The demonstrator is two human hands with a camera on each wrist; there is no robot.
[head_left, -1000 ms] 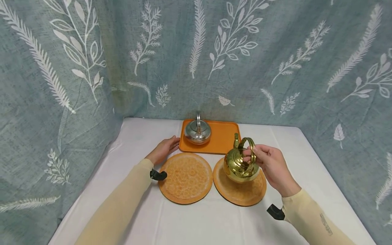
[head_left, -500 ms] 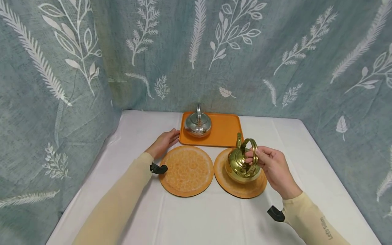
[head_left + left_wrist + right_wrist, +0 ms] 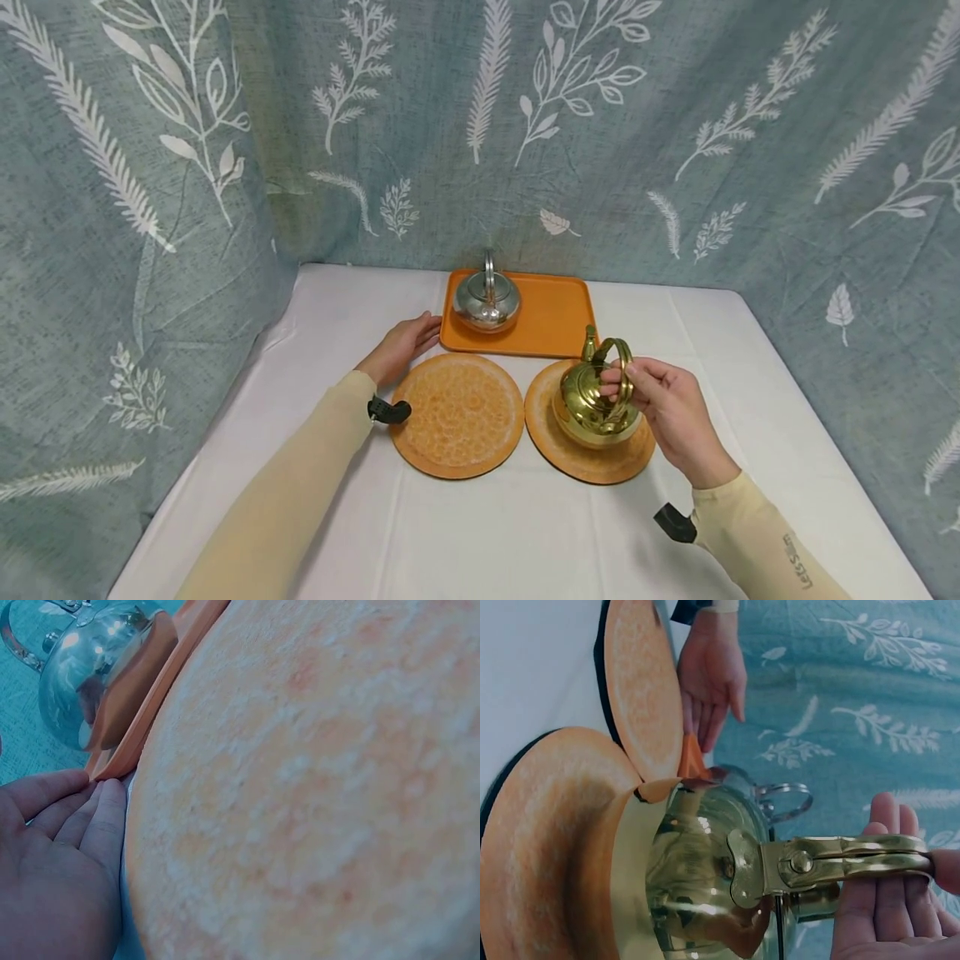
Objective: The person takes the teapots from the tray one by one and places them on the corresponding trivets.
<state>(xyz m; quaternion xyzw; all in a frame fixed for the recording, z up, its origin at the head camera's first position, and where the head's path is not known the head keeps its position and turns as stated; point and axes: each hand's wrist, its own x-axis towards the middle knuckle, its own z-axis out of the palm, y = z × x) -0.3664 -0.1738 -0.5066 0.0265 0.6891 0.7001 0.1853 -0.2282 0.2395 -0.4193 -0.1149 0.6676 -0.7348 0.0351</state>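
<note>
The gold kettle is below and left of the right grip — grasping its handle — while the left grip, uncurled, touches the orange tray.

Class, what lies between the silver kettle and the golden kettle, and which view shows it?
The head view shows the bare part of the orange tray, a narrow strip of white tablecloth, then the edge of the right round placemat.
</note>
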